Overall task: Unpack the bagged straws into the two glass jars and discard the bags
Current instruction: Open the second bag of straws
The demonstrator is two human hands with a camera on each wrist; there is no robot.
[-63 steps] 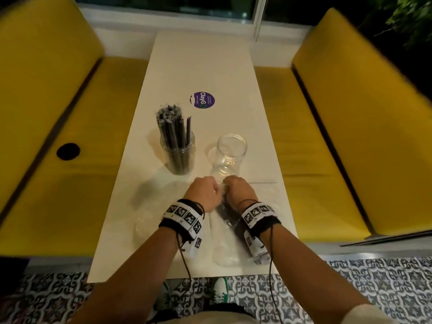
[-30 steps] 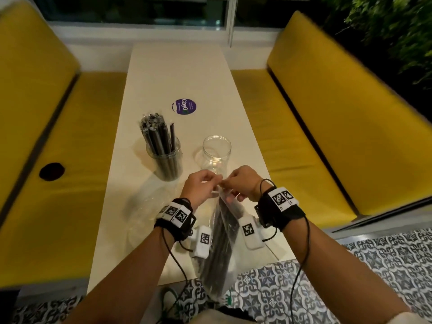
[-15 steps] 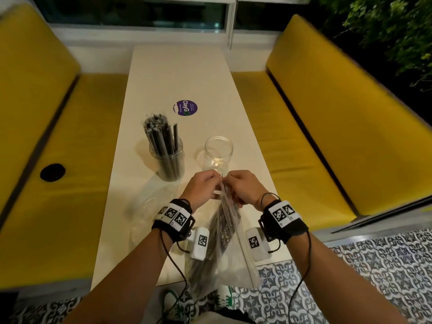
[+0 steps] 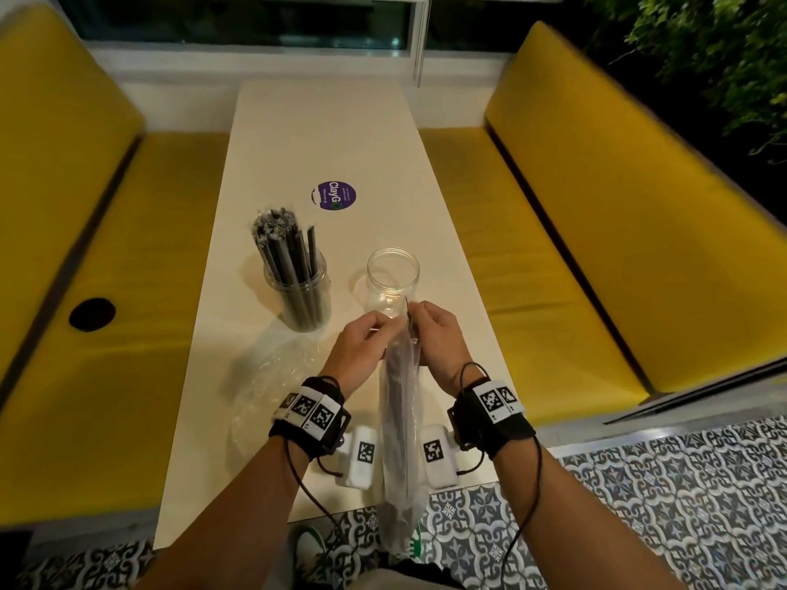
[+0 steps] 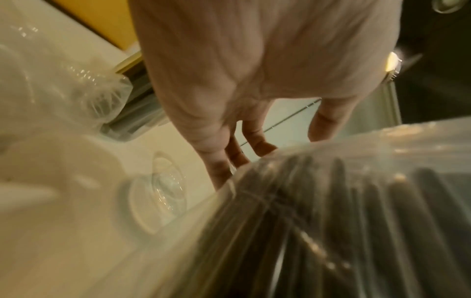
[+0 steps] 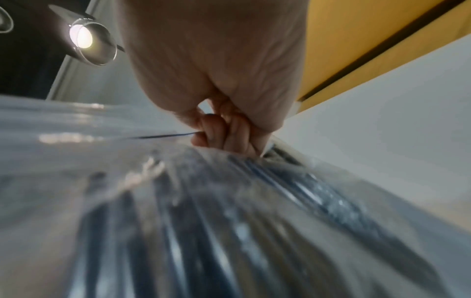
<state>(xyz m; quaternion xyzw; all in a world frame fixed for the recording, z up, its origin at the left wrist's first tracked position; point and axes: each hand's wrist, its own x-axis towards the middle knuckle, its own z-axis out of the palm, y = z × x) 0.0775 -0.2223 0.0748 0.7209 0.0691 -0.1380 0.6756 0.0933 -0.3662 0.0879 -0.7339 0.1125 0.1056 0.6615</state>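
Observation:
A clear bag of dark straws (image 4: 400,423) hangs upright between my wrists, past the table's near edge. My left hand (image 4: 362,347) and right hand (image 4: 434,334) both pinch its top edge, close together, just in front of the empty glass jar (image 4: 392,283). The left jar (image 4: 300,298) stands full of dark straws. In the left wrist view my fingers (image 5: 224,161) hold the bag (image 5: 344,211) at its mouth. The right wrist view shows my fingers (image 6: 224,133) curled on the bag (image 6: 203,201) top, with a thin dark strip beside them.
A crumpled empty clear bag (image 4: 264,376) lies on the white table (image 4: 332,134) left of my left wrist. A purple round sticker (image 4: 336,195) sits farther back. Yellow benches (image 4: 575,249) flank the table. Patterned tile floor (image 4: 639,504) lies below.
The bag has come up off the table and now hangs upright from both hands. It has turned narrow side on, and my hands stay pinched at its top.

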